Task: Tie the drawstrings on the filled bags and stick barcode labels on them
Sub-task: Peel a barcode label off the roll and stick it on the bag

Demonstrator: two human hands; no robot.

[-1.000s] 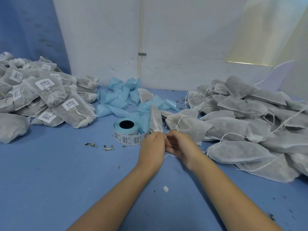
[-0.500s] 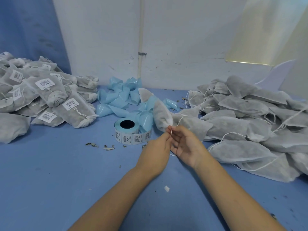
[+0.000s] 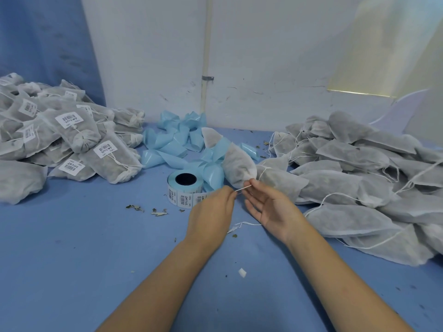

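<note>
A filled white mesh bag [image 3: 239,165] stands tilted just beyond my hands, its gathered neck pointing down toward them. A white drawstring [image 3: 243,188] runs taut from the neck. My left hand [image 3: 211,216] pinches one end of the string. My right hand [image 3: 271,207] pinches the string right at the bag's neck with thumb and forefinger, its other fingers spread, palm up. A loose string end trails on the blue table under my right palm. The roll of barcode labels [image 3: 184,188] lies just left of the bag.
Tied, labelled bags [image 3: 79,133] are heaped at the left. Filled bags with loose strings [image 3: 354,185] are heaped at the right. Crumpled blue label backing [image 3: 177,140] lies behind the roll. Leaf crumbs [image 3: 158,212] and a white scrap [image 3: 242,272] dot the blue table [image 3: 84,259].
The bag has swung from upright to tilted right and risen a little. My hands have drawn slightly apart, pulling the string taut, and my right palm has opened upward.
</note>
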